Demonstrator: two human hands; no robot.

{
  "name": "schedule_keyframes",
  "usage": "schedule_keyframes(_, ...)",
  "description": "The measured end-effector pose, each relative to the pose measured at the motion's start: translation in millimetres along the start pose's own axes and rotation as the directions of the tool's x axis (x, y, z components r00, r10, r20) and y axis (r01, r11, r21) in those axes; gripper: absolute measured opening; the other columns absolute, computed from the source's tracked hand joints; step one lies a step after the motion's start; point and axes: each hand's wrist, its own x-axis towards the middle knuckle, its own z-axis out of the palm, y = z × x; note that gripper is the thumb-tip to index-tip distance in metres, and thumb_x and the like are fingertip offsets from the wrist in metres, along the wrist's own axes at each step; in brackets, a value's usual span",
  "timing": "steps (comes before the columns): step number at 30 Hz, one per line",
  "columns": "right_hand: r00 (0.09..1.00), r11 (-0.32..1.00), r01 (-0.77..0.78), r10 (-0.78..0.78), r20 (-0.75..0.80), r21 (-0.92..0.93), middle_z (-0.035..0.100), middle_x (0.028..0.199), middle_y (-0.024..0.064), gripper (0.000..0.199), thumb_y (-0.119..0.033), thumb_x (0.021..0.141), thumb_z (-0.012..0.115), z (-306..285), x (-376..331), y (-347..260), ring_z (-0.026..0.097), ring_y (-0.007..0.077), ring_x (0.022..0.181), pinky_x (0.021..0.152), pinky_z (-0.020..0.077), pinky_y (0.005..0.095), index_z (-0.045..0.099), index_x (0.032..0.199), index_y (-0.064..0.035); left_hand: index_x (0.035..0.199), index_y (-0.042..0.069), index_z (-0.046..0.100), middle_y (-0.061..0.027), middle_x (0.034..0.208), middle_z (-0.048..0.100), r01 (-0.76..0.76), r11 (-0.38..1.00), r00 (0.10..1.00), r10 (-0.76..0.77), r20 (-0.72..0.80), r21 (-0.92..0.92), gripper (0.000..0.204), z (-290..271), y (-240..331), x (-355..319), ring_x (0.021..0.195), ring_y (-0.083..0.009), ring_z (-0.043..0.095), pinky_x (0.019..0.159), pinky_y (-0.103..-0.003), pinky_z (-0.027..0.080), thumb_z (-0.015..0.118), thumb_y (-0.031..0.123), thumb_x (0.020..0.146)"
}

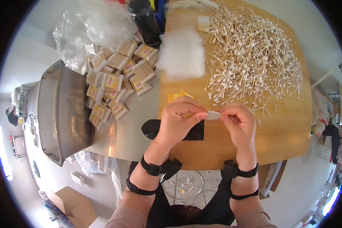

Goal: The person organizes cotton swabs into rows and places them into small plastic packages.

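Between the fingertips of both hands is a small bundle of cotton swabs, its white tips facing up. My left hand pinches one end of it and my right hand pinches the other. Below my left hand lies a flat black item, partly hidden by the wrist. Just beyond that hand are a few yellow cards. A large heap of loose cotton swabs spreads over the far right of the wooden table. Flat clear plastic bags are stacked left of the heap.
Filled swab packs are piled at the left, beside a grey plastic bin. Behind them are clear plastic bags and a black bottle. A small pale stack sits far back. An open cardboard box stands lower left.
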Motion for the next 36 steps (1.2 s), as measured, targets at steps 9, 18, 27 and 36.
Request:
schedule_keyframes(9,0.99,0.973,0.141,-0.141,0.014,-0.181,0.067,0.096,0.0104,0.013,0.004,0.08,0.074,15.9,3.4,0.1,0.066,0.0251,0.091,0.078,0.0515,0.0322,0.068,0.089,-0.0007,0.083,0.0,0.073,-0.0065,0.093,0.07,-0.046,0.966,0.999,0.044,0.013,0.253,0.009,9.1,16.9,2.9,0.089,-0.0175,0.063,0.083,-0.03,0.049,0.078,-0.004,0.077)
schedule_keyframes(18,0.966,0.95,0.256,-0.257,0.019,-0.18,0.064,0.097,0.0117,0.012,0.003,0.081,0.074,17.0,5.9,-1.3,0.064,0.0269,0.087,0.076,0.0523,0.0337,0.066,0.09,0.0002,0.081,0.003,0.075,-0.0036,0.086,0.069,-0.109,0.963,0.993,0.119,-0.026,0.247,0.01,11.4,11.7,0.4,0.078,-0.0155,0.061,0.065,-0.028,0.047,0.081,0.0,0.075)
schedule_keyframes(27,0.965,0.951,0.257,-0.262,-0.008,-0.171,0.063,0.096,0.0114,0.013,0.002,0.079,0.075,7.6,5.2,1.5,0.064,0.0269,0.087,0.073,0.0528,0.0345,0.066,0.088,0.0,0.087,0.001,0.071,-0.0062,0.093,0.067,-0.128,0.976,0.991,0.133,-0.021,0.176,0.011,11.6,7.3,1.7,0.082,-0.0147,0.063,0.069,-0.026,0.051,0.078,-0.003,0.079)
schedule_keyframes(36,0.963,0.941,0.261,-0.268,-0.001,-0.215,0.065,0.096,0.0111,0.012,0.003,0.079,0.075,8.0,3.8,4.3,0.064,0.0272,0.086,0.073,0.0526,0.0336,0.068,0.088,-0.0002,0.088,-0.001,0.068,-0.008,0.101,0.066,-0.144,0.897,0.989,0.143,0.035,0.418,0.014,13.2,21.1,1.3,0.083,-0.018,0.065,0.073,-0.028,0.055,0.077,-0.006,0.078)
